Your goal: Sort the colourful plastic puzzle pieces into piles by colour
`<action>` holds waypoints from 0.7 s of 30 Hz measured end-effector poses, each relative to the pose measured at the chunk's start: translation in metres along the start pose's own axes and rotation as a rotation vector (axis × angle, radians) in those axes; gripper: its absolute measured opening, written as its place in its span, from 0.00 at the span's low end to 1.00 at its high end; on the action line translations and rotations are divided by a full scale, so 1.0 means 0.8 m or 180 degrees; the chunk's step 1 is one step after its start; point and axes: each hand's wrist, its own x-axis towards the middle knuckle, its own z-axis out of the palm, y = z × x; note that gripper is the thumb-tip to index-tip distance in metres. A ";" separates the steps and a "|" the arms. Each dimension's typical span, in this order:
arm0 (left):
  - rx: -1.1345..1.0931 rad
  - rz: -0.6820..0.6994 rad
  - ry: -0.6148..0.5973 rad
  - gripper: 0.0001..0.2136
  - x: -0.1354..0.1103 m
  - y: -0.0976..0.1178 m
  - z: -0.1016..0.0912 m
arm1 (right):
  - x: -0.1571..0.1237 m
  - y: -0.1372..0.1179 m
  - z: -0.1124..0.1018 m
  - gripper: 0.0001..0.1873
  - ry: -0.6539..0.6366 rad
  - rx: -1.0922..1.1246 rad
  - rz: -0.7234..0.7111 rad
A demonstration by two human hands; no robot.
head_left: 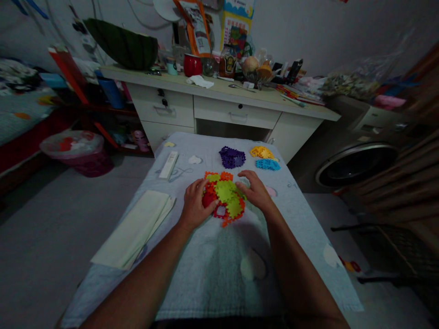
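Observation:
A mixed pile of notched puzzle pieces lies on the cloth-covered table [219, 274], with lime-green pieces [226, 192] on top and orange pieces [226, 176] and red pieces [208, 198] around and under them. My left hand [196, 205] rests against the pile's left side, thumb and fingers apart, touching the red pieces. At the right side of the pile is my right hand [256, 191], its fingers spread and its thumb by the green pieces. Farther back sit separate piles of purple pieces [232, 157], yellow pieces [262, 152] and blue pieces [268, 165].
On the table's left lie a folded pale cloth [137, 228] and a white, narrow flat box [169, 165]. Beyond the table stands a white desk [219, 107] crowded with jars and half a watermelon [123, 45]. A washing machine [356, 146] is at right, a pink bin [82, 157] at left.

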 end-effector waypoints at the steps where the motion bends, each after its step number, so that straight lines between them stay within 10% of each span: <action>1: 0.0053 -0.0017 -0.0037 0.30 0.000 0.000 0.000 | -0.005 0.013 -0.008 0.21 -0.0019 -0.0253 0.0247; 8: 0.0419 -0.0144 -0.0216 0.20 0.002 0.003 0.005 | -0.041 0.053 -0.011 0.36 -0.0942 -0.0938 0.0739; 15: 0.0560 0.0013 0.0129 0.16 0.005 0.013 -0.006 | -0.032 0.044 0.013 0.26 -0.0060 -0.0690 0.0697; 21: 0.0468 0.0802 -0.0524 0.22 0.004 0.031 -0.002 | -0.015 0.015 0.016 0.27 0.0277 0.0006 0.0322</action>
